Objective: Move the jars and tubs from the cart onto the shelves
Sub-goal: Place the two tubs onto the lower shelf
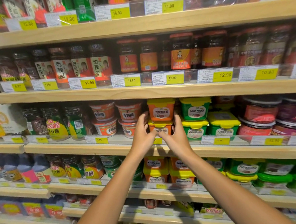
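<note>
I see both hands, left (pixel 141 130) and right (pixel 173 134), clamped on lower orange yellow-lidded plastic tub (pixel 160 127) | wooden shelf (pixel 92 146), beneath matching upper tub (pixel 161 110)

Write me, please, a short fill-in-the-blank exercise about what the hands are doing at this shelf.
1. Both hands, left hand and right hand, reach the lower ____ tub.
2. Another tub sits ____ it.
3. Both tubs have ____ lids.
4. The tubs just right of them are ____.

Missing words: orange; on top of; yellow; green
</note>
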`<state>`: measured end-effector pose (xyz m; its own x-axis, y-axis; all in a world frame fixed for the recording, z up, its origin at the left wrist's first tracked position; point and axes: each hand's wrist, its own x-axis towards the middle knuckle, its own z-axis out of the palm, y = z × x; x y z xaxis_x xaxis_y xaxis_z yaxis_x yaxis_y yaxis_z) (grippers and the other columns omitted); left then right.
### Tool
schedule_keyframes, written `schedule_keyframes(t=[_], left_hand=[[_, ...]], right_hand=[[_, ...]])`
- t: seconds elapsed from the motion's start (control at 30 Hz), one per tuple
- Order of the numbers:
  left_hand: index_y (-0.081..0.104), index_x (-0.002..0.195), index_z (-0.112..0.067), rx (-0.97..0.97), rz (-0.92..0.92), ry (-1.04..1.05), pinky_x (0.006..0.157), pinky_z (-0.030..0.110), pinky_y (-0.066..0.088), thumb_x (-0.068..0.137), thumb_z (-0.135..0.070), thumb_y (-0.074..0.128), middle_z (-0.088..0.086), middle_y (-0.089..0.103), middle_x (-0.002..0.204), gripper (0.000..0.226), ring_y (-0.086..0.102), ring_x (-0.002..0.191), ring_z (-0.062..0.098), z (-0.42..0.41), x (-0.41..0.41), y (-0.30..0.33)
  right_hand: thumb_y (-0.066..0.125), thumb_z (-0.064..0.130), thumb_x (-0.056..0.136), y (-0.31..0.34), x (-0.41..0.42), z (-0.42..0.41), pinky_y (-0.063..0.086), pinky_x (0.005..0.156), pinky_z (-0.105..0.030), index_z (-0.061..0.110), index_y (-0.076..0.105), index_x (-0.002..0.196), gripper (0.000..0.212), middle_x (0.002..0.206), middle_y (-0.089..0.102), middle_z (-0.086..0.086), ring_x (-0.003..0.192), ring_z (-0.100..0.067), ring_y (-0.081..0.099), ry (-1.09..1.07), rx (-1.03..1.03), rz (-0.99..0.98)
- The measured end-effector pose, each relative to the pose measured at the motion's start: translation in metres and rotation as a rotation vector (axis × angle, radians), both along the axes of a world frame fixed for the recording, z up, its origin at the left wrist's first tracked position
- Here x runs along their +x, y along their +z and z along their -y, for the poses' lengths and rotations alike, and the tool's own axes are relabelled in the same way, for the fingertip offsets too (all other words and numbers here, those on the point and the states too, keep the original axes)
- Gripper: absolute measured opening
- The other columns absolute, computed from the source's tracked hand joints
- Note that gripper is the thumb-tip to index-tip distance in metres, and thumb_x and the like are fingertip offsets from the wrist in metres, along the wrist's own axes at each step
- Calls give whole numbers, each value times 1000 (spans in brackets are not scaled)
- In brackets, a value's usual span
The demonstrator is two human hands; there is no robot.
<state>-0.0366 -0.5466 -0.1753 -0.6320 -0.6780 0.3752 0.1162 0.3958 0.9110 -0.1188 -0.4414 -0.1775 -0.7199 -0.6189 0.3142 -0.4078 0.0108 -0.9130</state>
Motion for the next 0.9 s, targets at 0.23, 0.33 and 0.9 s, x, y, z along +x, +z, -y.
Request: schedule_keyframes(t=[0.23,0.33,0.9], left_hand=[[33,149,-24,73,-30,33,116,41,38,89,9,60,0,33,157,74,35,145,22,-12,-1,-17],[31,150,-24,72,-22,25,116,46,38,89,12,58,0,31,159,76,36,145,23,-10,0,-15],[42,145,-33,-423,128,64,112,33,39,94,-14,60,-20,42,146,57,42,136,3,-41,74,25]], right_hand=[[66,46,60,-2,-1,2,52,101,-43,33,31,145,93,135,52,5,123,-14,56,49,-25,-21],[64,48,57,1,-3,4,49,104,-45,29,34,141,91,132,51,3,125,-18,52,58,14,-43],[64,36,95,31,16,-86,32,112,-24,37,33,152,65,155,36,20,141,2,33,93,57,-327]])
